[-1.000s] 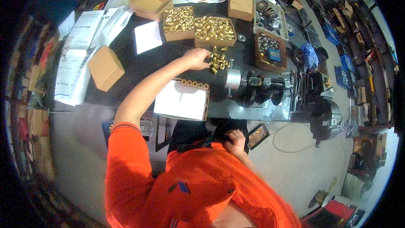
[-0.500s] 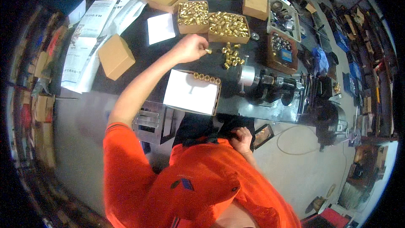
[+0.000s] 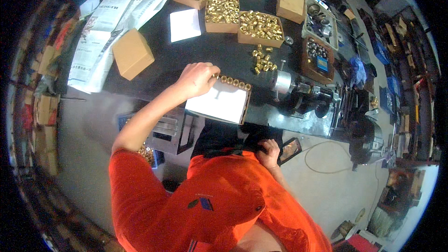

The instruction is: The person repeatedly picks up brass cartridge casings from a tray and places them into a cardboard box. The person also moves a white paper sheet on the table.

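Observation:
My left hand (image 3: 198,80) pinches a brass bushing (image 3: 215,75) at the left end of a short row of brass bushings (image 3: 235,83). The row stands along the far edge of a white-topped cardboard box (image 3: 217,103) at the table's near edge. My left fingers are closed and partly hide the bushing. Lower down, my right hand (image 3: 269,153) rests on my thigh with its fingers curled and nothing visible in them. Beyond the box lies a loose pile of brass bushings (image 3: 263,59), in front of two cardboard boxes filled with more of them (image 3: 222,10) (image 3: 260,25).
A metal chuck fixture (image 3: 282,83) stands right of the white-topped box. Farther right are a brown tray of metal parts (image 3: 317,58) and a pale tray (image 3: 322,23). Newspaper (image 3: 100,32), a cardboard box (image 3: 132,54) and white paper (image 3: 185,25) lie left.
My left hand has come nearer and left from beside the loose pile, bringing the bushing to the end of the row. My right hand stays on my thigh. The view has shifted slightly.

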